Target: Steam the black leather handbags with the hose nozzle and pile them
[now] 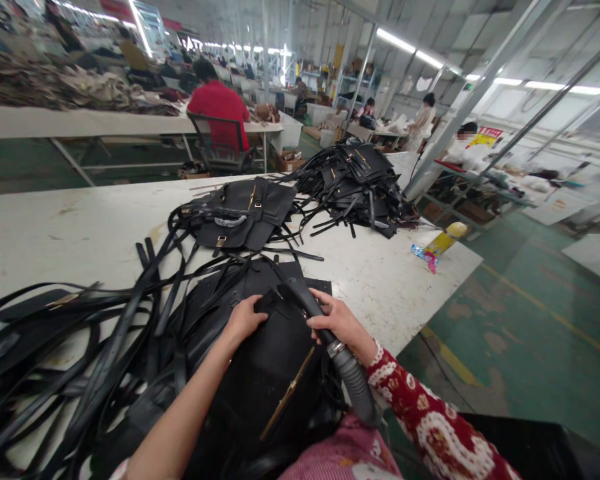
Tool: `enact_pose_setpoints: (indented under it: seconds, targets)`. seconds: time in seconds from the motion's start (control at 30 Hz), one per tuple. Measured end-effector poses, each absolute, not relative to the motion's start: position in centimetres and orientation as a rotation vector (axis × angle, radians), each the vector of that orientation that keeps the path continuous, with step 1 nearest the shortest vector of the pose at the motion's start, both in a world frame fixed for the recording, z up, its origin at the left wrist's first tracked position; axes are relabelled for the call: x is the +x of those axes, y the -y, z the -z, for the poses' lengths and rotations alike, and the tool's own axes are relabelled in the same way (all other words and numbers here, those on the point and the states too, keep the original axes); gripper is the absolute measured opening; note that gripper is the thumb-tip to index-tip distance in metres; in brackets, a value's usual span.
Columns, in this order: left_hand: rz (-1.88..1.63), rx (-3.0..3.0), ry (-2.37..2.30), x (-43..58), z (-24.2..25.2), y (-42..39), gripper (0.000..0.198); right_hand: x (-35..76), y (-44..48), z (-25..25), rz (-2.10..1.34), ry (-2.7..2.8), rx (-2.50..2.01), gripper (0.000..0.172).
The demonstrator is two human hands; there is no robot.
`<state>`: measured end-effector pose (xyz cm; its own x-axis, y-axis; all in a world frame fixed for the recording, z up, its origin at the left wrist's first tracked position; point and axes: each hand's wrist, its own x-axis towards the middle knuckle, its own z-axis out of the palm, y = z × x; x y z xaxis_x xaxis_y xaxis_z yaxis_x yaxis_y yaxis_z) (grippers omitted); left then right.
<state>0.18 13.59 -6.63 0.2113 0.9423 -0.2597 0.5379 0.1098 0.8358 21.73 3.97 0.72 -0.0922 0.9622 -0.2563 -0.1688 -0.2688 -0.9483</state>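
A black leather bag piece [265, 380] with a gold strip lies in front of me on the white table [55, 227]. My left hand [244, 320] presses down on its upper edge with fingers curled on a small black flap. My right hand [341, 323] is wrapped round a black nozzle tool [300, 297] with a grey ribbed hose [353, 380], its tip resting on the bag piece beside my left hand.
Loose black straps [70, 347] sprawl at the left. Two more heaps of black bag parts [245, 213] [355, 180] lie farther along the table. A yellow bottle [443, 243] sits at the right edge. People work at distant tables; one in red [219, 110] sits ahead.
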Motion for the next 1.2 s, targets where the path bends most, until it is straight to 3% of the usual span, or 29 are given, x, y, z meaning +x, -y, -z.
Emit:
enact_pose_setpoints:
  seconds: [0.1, 0.43, 0.7, 0.83, 1.03, 1.2]
  targets:
    - [-0.541, 1.430, -1.294, 1.4, 6.6, -14.5, 0.036, 21.3, -2.4, 0.2, -1.607, 0.935, -1.204, 0.077]
    - [-0.605, 1.065, -0.998, 1.4, 6.1, -13.3, 0.054, 20.5, -5.0, 1.4, -1.644, 0.901, -1.074, 0.078]
    - [-0.569, 0.952, -0.903, 1.9, 5.0, -11.7, 0.055, 20.8, -4.4, 1.1, -1.704, 0.873, -1.048, 0.081]
    - [-0.514, 1.137, -1.046, 0.4, 5.1, -12.0, 0.051, 21.5, -5.3, 0.2, -1.581, 0.849, -1.085, 0.079]
    - [-0.580, 1.508, -1.745, -7.6, 7.0, -14.1, 0.045, 25.8, -1.0, -0.1, -1.521, 0.867, -1.170, 0.078]
    - [-0.550, 1.712, -1.758, -9.0, 8.1, -13.1, 0.043, 28.3, 3.7, 0.0, -1.562, 0.862, -1.202, 0.075]
